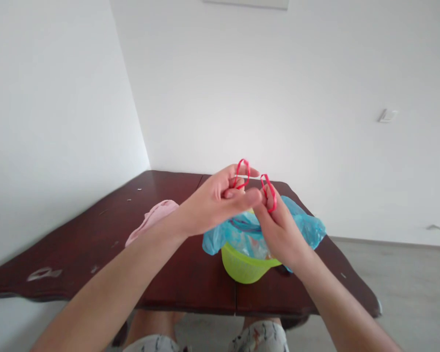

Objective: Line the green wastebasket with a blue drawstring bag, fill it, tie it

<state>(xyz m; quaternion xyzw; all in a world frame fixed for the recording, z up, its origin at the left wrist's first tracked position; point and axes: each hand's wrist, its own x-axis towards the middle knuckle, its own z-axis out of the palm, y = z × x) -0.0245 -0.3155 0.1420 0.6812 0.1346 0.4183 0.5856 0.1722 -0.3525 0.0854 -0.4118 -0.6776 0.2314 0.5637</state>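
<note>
My left hand [220, 198] is raised over the table with the forefinger stretched out and the other fingers curled. A thin red loop [243, 161], like a rubber band or ribbon, circles its forefinger. Close beside it, my right hand [282, 230] is closed in a pinch with a second red loop [272, 193] about its fingers. Whether both loops are one band cannot be seen. Below the hands sits a lime green bowl [245, 266] with a crumpled blue plastic bag [214, 238] in and over it. My hands partly hide the bowl's contents.
A folded pink cloth [156, 217] lies left of the bowl, partly behind my left arm. The dark brown wooden table [183, 288] has a wavy edge and a centre seam. White walls [223, 98] stand behind and to the left. My knees are under the front edge.
</note>
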